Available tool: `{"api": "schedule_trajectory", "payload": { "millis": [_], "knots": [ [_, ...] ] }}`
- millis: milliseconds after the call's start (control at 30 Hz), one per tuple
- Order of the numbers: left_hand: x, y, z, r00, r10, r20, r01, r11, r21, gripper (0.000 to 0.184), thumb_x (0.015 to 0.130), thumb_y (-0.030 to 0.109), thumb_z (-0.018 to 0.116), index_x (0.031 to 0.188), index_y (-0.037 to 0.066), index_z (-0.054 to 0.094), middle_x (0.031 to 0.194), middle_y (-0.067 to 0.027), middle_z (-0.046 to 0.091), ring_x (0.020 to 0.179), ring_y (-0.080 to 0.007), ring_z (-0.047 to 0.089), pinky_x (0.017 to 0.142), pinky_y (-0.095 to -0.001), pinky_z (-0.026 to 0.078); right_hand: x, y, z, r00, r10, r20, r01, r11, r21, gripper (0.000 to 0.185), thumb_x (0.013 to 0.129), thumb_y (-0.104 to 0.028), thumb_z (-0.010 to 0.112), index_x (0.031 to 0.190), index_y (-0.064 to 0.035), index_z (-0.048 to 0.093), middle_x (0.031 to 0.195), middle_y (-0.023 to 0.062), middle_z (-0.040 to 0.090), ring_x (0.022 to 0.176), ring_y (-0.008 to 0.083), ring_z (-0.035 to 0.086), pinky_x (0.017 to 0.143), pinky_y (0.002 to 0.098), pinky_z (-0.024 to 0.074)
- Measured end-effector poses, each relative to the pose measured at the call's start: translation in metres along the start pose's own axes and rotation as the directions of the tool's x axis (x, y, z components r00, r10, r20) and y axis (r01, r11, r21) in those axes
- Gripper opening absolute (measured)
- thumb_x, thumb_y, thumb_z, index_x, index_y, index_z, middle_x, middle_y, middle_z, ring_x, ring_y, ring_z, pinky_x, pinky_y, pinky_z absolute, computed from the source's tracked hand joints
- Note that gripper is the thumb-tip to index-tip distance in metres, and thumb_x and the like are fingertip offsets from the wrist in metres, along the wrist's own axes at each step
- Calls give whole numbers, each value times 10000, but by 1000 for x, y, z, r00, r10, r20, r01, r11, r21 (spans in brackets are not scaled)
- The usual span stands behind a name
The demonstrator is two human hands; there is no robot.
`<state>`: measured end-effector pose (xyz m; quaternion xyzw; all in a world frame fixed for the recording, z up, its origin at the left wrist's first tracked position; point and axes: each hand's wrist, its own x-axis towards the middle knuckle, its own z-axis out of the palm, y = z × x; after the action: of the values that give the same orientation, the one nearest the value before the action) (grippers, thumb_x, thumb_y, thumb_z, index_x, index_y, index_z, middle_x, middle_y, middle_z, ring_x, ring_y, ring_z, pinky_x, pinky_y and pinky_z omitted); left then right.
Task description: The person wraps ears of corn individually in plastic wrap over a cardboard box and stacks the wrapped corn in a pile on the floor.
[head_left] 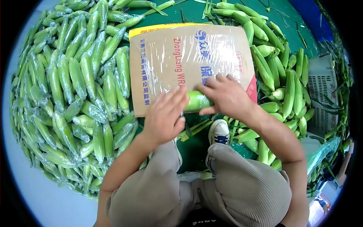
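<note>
A green ear of corn in its husk lies crosswise at the near edge of a cardboard box whose top is covered with clear cling film. My left hand is stretched out flat, its fingertips against the left end of the ear. Around the right end, the index finger and thumb of my right hand close from either side, while its other fingers extend over the film. Both ends of the ear are partly hidden by my hands.
Film-wrapped corn forms a large heap at left. Corn without visible film is piled at right, beside a pale plastic crate. Loose husk leaves litter the green floor. My shoe stands just below the box.
</note>
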<state>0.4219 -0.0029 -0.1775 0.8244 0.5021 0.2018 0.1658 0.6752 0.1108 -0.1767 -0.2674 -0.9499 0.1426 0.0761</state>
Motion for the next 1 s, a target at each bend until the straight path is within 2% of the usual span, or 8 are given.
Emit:
{"api": "schedule_trajectory", "payload": {
  "millis": [133, 200, 267, 467, 600, 667, 733, 1000],
  "knots": [
    [77, -58, -5, 983, -185, 16, 166, 915, 368, 686, 958, 305, 664, 1554, 33, 460, 1585, -224, 497, 1445, -393, 491, 1178, -553, 379, 28, 10, 4, 914, 68, -399, -101, 993, -60, 772, 830, -566, 756, 1428, -113, 574, 1181, 109, 623, 1127, 296, 620, 915, 420, 498],
    [119, -83, -31, 889, -391, -239, 456, 812, 364, 629, 975, 291, 657, 1536, 61, 489, 1549, -192, 542, 1424, -344, 518, 1187, -545, 368, 46, 14, -9, 955, 72, -289, -95, 993, -64, 782, 810, -543, 784, 1413, -92, 573, 1184, 104, 625, 1143, 295, 621, 931, 419, 499],
    [126, -103, -39, 840, -365, -402, 335, 931, -145, 622, 974, 260, 665, 1539, 74, 482, 1530, -169, 560, 1444, -316, 497, 1216, -547, 324, 66, 29, 3, 962, 58, -268, -116, 971, -209, 790, 777, -531, 811, 1389, -87, 581, 1170, 99, 631, 1129, 303, 634, 939, 421, 504],
    [110, -68, -16, 980, 126, -157, -39, 884, 466, 651, 804, 134, 811, 1428, 193, 635, 1394, -75, 676, 1259, -308, 654, 1093, -378, 497, 96, 74, -21, 985, 114, 132, -149, 943, 297, 699, 885, -592, 755, 1204, 25, 682, 1090, 248, 722, 1049, 434, 685, 937, 492, 533],
    [102, -75, -19, 1000, -23, -11, 25, 988, 155, 733, 722, 97, 824, 1424, 156, 621, 1334, -114, 697, 1218, -347, 660, 1050, -424, 523, 119, 68, -69, 862, 165, 479, -318, 912, 258, 705, 1033, -657, 521, 1307, -36, 713, 1253, 232, 719, 1149, 401, 691, 1006, 442, 532],
    [100, -69, -20, 990, -106, 94, 109, 994, -20, 728, 713, 83, 805, 1414, 138, 619, 1318, -124, 705, 1197, -354, 666, 1030, -439, 532, 141, 109, -9, 948, -260, -183, 301, 919, 253, 595, 1035, -559, 576, 1474, -158, 604, 1495, 163, 599, 1382, 348, 568, 1154, 479, 453],
    [105, -53, -27, 950, -139, 279, 161, 985, -57, 715, 706, 125, 783, 1402, 155, 620, 1272, -149, 720, 1141, -387, 683, 1001, -461, 548, 134, 88, 15, 955, -206, 213, 223, 973, -61, 623, 1042, -519, 560, 1610, -294, 438, 1712, -14, 351, 1617, 239, 225, 1285, 637, 160],
    [45, -21, -30, 702, 55, 710, 345, 846, -407, 735, 757, 271, 825, 1435, 118, 586, 1252, -151, 730, 1140, -328, 706, 1012, -430, 541, 110, 63, 37, 967, -150, 205, 161, 986, -35, 678, 1070, -626, 416, 1656, -288, 364, 1740, -56, 294, 1637, 226, 162, 1300, 610, 80]
  ]
}}
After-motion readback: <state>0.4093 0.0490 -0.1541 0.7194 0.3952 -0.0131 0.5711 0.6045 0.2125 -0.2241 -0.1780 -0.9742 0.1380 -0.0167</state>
